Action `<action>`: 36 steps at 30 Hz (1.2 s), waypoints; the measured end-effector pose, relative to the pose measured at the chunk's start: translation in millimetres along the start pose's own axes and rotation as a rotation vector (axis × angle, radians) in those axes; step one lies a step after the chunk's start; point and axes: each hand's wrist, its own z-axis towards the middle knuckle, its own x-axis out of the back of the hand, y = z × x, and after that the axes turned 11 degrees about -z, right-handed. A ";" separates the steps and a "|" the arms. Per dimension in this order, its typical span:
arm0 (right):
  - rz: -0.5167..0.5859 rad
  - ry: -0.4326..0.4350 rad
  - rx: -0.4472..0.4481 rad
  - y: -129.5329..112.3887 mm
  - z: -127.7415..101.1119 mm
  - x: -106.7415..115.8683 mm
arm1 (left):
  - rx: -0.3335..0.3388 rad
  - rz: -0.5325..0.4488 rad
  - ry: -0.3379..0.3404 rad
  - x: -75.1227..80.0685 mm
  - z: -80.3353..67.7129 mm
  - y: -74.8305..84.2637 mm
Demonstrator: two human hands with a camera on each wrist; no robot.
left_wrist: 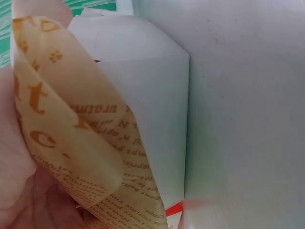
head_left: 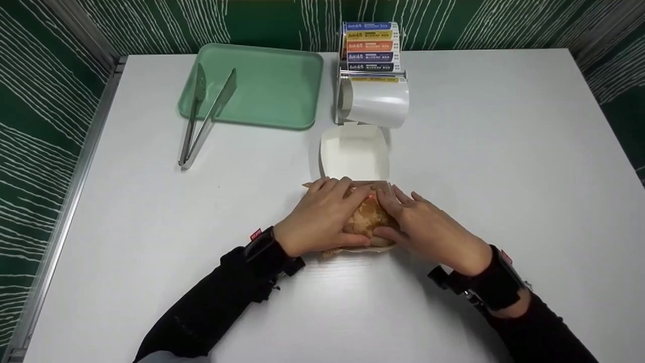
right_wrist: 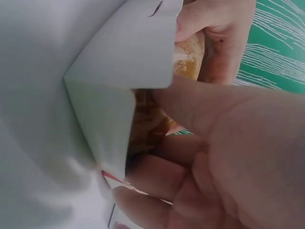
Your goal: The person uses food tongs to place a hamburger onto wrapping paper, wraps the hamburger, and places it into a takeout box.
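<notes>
Between both hands | wrapped burger | in white box

Printed wrapping paper beside white box: orange lettering, seen mirrored, words not legible. Stacked colour-label boxes behind white box: label print too small to read. No other text readable.
</notes>
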 end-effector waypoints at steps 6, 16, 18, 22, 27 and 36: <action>-0.124 0.033 0.003 -11.6 -6.2 5.3 | 0.006 0.031 0.006 -0.4 0.9 0.0; -0.001 0.060 0.080 -15.1 1.0 -11.3 | -0.011 0.016 0.094 1.4 -1.2 -1.8; 0.014 0.050 0.085 -14.1 1.8 -12.9 | -0.026 -0.005 0.118 1.9 -4.3 -3.0; 0.022 0.046 0.095 -14.5 3.8 -15.2 | -0.048 -0.048 0.205 5.0 -19.1 -4.0; -0.011 0.019 0.049 -17.1 4.9 -16.0 | 0.054 -0.035 0.358 11.3 -51.5 -3.5; 0.038 0.008 0.028 -17.5 3.8 -16.3 | 0.331 -0.566 0.100 8.9 -80.5 -9.3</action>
